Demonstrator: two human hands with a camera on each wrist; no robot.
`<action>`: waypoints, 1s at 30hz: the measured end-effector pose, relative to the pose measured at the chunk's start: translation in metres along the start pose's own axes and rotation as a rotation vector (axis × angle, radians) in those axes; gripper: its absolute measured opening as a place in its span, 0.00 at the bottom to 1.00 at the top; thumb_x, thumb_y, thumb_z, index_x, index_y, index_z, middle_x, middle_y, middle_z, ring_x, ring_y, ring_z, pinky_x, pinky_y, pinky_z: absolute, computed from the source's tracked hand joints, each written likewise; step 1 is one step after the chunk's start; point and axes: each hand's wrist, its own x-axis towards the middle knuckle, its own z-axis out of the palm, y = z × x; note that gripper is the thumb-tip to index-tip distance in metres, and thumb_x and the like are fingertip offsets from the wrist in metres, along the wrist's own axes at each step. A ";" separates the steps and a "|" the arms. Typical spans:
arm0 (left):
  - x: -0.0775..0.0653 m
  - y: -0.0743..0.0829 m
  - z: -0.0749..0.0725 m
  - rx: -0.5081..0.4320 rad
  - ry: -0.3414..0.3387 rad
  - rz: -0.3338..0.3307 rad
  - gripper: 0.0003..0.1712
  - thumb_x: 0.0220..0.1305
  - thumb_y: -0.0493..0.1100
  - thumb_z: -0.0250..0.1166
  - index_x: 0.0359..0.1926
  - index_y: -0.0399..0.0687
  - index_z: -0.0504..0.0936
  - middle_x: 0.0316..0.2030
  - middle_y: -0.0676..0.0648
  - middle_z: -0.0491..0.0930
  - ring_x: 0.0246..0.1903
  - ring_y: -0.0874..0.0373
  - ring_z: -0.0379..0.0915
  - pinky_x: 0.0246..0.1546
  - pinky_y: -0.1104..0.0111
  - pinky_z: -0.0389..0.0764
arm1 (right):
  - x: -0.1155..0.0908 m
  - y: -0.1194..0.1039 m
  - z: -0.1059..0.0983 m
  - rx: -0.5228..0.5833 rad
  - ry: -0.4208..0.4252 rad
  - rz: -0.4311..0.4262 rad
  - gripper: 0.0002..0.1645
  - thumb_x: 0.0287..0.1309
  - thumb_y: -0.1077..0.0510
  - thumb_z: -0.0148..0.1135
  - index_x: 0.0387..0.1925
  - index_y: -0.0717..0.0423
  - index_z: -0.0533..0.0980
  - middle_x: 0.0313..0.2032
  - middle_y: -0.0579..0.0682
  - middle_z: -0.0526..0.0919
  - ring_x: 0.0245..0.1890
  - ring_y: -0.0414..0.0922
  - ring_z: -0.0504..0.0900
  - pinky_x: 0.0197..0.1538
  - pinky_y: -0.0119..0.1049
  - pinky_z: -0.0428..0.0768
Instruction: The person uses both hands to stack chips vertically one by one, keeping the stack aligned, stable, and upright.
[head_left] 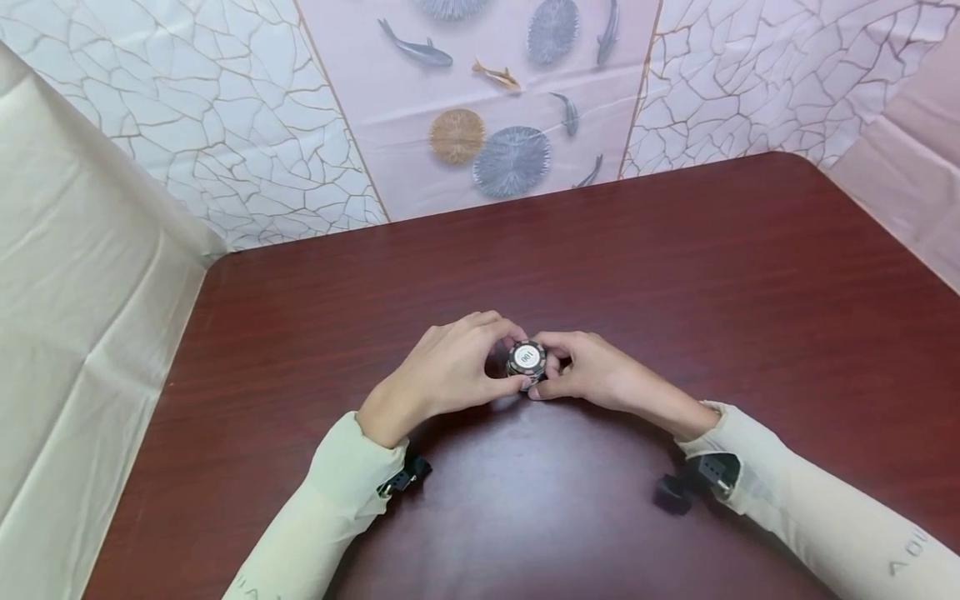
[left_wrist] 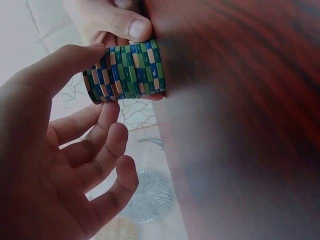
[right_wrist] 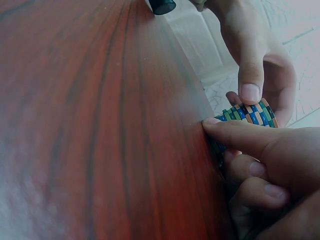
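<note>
A stack of poker chips (head_left: 527,357) stands on the table between both hands, its top chip marked 100. In the left wrist view, the edges of the chips (left_wrist: 127,72) show bands of green, blue and pale orange. My left hand (head_left: 457,367) grips the upper part of the stack between thumb and fingertips, the other fingers loosely curved. From the other side, my right hand (head_left: 600,372) holds the lower part with its thumb and fingers, close to the tabletop. In the right wrist view, my right thumb and fingers hide part of the stack (right_wrist: 257,115).
The dark red-brown table (head_left: 675,267) has a patterned cloth (head_left: 517,100) behind it and a plain pale cloth (head_left: 82,317) along its left side. Small black wrist devices sit at the left cuff (head_left: 405,475) and the right cuff (head_left: 697,483).
</note>
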 end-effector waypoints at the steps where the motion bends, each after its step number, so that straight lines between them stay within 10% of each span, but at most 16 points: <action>1: 0.001 0.000 0.000 0.003 -0.009 -0.003 0.26 0.62 0.61 0.75 0.58 0.60 0.84 0.49 0.61 0.81 0.48 0.65 0.77 0.38 0.60 0.82 | -0.001 0.001 0.000 0.004 -0.001 0.003 0.16 0.57 0.56 0.80 0.42 0.45 0.80 0.22 0.41 0.75 0.25 0.39 0.71 0.34 0.33 0.68; 16: 0.016 0.001 0.010 -0.028 -0.067 -0.065 0.27 0.59 0.58 0.78 0.58 0.59 0.85 0.43 0.63 0.81 0.38 0.66 0.77 0.33 0.63 0.78 | -0.002 0.012 -0.006 0.005 0.010 -0.009 0.18 0.56 0.58 0.79 0.46 0.48 0.80 0.22 0.41 0.75 0.24 0.37 0.70 0.33 0.32 0.67; 25: 0.014 -0.006 0.014 -0.081 -0.064 -0.103 0.31 0.62 0.64 0.75 0.61 0.58 0.83 0.48 0.60 0.82 0.46 0.65 0.79 0.43 0.59 0.82 | -0.003 0.015 -0.016 0.165 -0.050 0.020 0.48 0.58 0.63 0.77 0.76 0.60 0.63 0.28 0.49 0.79 0.21 0.39 0.71 0.24 0.30 0.68; 30: 0.010 -0.010 0.015 -0.124 0.007 -0.154 0.32 0.67 0.69 0.68 0.64 0.59 0.81 0.53 0.58 0.83 0.54 0.63 0.79 0.53 0.54 0.81 | -0.023 0.014 -0.028 -0.008 0.080 -0.016 0.42 0.64 0.58 0.75 0.74 0.58 0.66 0.33 0.49 0.81 0.26 0.42 0.77 0.30 0.34 0.76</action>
